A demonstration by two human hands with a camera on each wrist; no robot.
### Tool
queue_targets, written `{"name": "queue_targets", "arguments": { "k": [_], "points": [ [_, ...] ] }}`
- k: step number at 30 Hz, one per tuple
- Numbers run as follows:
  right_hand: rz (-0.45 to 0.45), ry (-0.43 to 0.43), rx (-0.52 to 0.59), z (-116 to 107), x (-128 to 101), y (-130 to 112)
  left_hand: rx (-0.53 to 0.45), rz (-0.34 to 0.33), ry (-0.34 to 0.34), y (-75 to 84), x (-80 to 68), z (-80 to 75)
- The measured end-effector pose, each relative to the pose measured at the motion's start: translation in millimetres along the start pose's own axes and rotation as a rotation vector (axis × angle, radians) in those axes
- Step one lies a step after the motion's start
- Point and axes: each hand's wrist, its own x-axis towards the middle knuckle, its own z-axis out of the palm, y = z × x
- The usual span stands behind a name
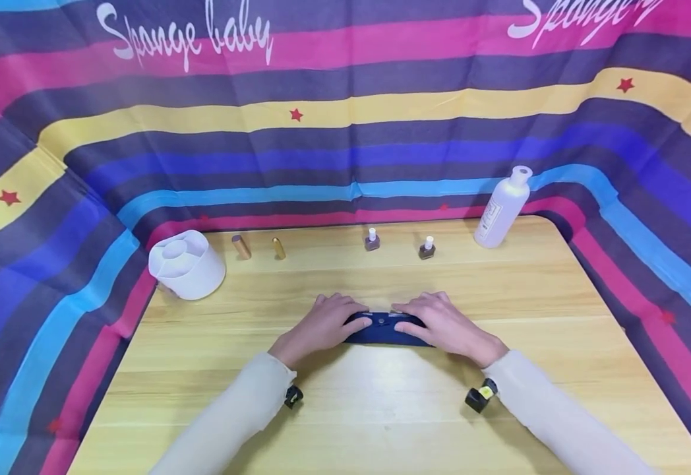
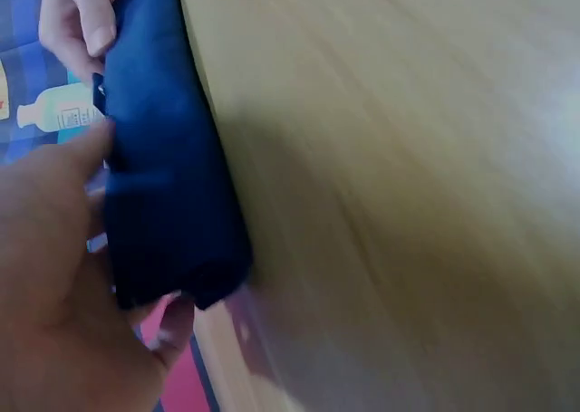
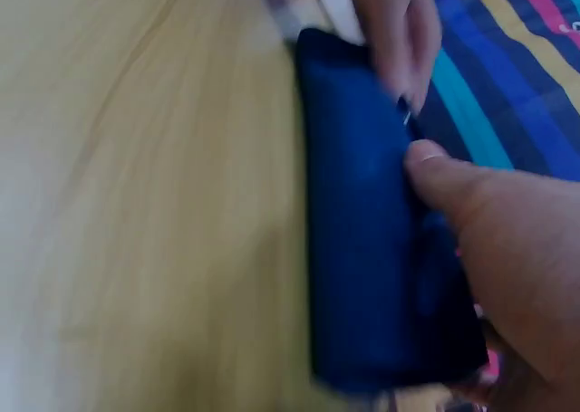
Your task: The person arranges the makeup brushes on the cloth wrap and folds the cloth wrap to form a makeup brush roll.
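Observation:
A long dark blue pouch [image 1: 384, 338] with a small round snap lies crosswise over the middle of the wooden table. My left hand [image 1: 329, 323] grips its left part, thumb on the near face and fingers behind the far edge. On the right part my right hand [image 1: 445, 324] has the same hold, with the thumb pointing inward. Seen in the left wrist view, the pouch [image 2: 168, 158] has a rolled end. The right wrist view shows the pouch [image 3: 358, 222] along its smooth side, the right thumb against its upper edge. Parts of the fingers are hidden behind it.
A white round organizer [image 1: 196, 276] stands at the back left. Beside it are a brown tube [image 1: 241, 247] and a gold tube [image 1: 279, 248]. Two small dark bottles [image 1: 372, 241] with white caps stand further right, then a tall white bottle [image 1: 502, 208]. Striped cloth [image 1: 351, 86] surrounds the table.

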Motion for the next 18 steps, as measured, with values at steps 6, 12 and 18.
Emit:
{"name": "queue_targets", "arguments": {
  "k": [6,12,18],
  "points": [
    [0.024,-0.074,0.124,5.1,19.8,-3.6,0.005,0.021,0.043,-1.9,8.0,5.6],
    [0.014,-0.016,0.15,8.2,19.9,4.8,0.115,0.057,0.126,-6.3,9.2,10.7],
    [-0.136,0.078,-0.014,5.4,-11.1,10.9,0.119,0.083,0.151,-7.7,-10.9,8.1]
  ]
}}
